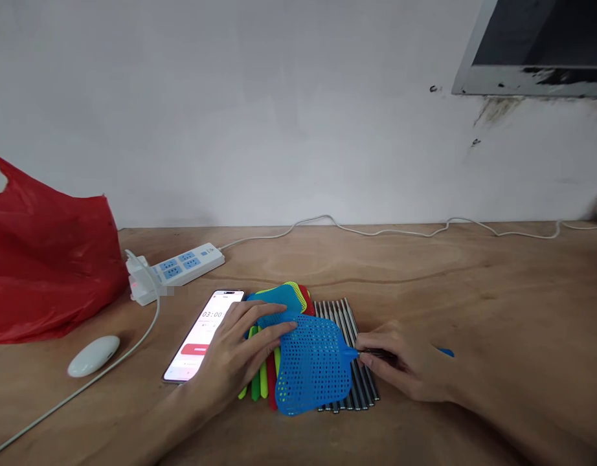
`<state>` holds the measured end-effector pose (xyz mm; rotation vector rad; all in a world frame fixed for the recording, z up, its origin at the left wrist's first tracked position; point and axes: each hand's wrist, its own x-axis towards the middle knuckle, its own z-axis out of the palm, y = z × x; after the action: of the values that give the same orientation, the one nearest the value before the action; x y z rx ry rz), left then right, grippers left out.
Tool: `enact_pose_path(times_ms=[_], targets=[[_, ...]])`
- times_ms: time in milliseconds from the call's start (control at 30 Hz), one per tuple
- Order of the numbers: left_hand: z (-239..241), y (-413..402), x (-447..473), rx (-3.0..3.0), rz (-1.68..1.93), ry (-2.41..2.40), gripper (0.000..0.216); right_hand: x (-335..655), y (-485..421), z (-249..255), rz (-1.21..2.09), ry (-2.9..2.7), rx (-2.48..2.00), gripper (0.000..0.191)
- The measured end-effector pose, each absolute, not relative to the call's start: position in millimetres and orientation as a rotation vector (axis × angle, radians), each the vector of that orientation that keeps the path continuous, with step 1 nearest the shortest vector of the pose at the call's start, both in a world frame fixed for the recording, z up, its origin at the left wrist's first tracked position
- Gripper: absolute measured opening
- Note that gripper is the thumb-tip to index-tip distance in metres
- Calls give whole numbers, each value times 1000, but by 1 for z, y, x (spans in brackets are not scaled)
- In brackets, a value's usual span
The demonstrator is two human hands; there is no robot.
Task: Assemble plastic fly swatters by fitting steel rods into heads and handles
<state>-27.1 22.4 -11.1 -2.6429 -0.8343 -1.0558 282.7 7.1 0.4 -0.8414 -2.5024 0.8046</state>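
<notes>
A blue fly swatter (315, 362) lies head to the left, its perforated paddle over the other parts. My right hand (400, 362) is closed around its dark shaft close to the paddle's neck, and a blue tip shows beyond the hand. My left hand (245, 343) has its fingers stretched out, with fingertips on the paddle's upper left edge. Beneath that hand is a stack of blue, yellow and red swatter heads (291, 296), with green, yellow and red handles (256, 382) below. Several metal rods (347, 317) lie side by side, partly covered by the blue paddle.
A lit phone (206, 333) lies left of the stack, partly behind my left hand. Farther left are a white power strip (189, 265), a white rounded device (93, 356) and a red plastic bag (50, 259). A white cable (376, 231) runs along the wall.
</notes>
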Motion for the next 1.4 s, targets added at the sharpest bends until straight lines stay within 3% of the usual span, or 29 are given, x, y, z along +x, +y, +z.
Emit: enact_pose_path(times_ms=[367, 567, 667, 833, 1033, 1400], targets=[[-12, 23, -36, -2630, -1209, -755, 27, 287, 12, -9, 838, -2452, -865, 43], [-2, 21, -28, -2710, -1425, -1302, 13, 284, 13, -13, 671, -2392, -1115, 42], [-2, 20, -24, -2791, -1570, -1525, 11, 285, 13, -7, 905, -2242, -1213, 35], [-1, 15, -19, -2931, -1774, -1705, 26, 291, 16, 6, 1433, -1981, -1141, 37], [2, 13, -16, -3127, -1837, -1788, 18, 294, 14, 8, 1849, -1600, -927, 38], [0, 11, -10, -3175, -1863, -1864, 20, 293, 7, 3, 2055, -1531, -802, 51]])
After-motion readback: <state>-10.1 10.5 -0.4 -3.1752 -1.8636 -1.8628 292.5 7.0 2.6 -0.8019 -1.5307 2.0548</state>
